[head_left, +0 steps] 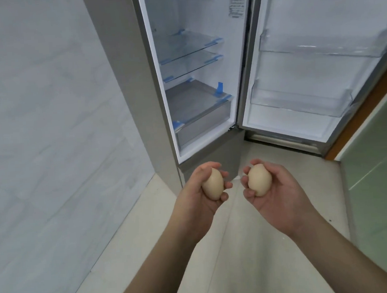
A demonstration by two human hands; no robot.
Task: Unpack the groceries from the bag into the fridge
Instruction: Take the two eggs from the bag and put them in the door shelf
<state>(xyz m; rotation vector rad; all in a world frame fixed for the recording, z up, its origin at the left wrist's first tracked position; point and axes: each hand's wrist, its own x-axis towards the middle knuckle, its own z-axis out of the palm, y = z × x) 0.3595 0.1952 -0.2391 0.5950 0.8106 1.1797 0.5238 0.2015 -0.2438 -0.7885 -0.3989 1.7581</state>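
Head view puts my left hand [199, 195] palm-up, fingers curled about halfway closed around one egg [212, 184], thumb over its top and fingertips wrapping its right side. My right hand [277, 194] mirrors it, cupped loosely around a second egg [259, 179], thumb near the top and fingers bent under its left edge. Both eggs sit just below the fridge [163, 116], in front of its lower corner, close beside each other without touching.

Each palm hides the underside of its egg, and I cannot tell how much of the shell rests on skin. My forearms run off the bottom of the frame. The fridge door [300, 113] is swung open to the right and its top is cut off; the printed label high inside the fridge is too blurred to read.

The left egg's long axis runs nearly upright, leaning slightly left at the bottom, narrower end toward the fridge. The right egg also stands roughly upright, tilted a little the other way.
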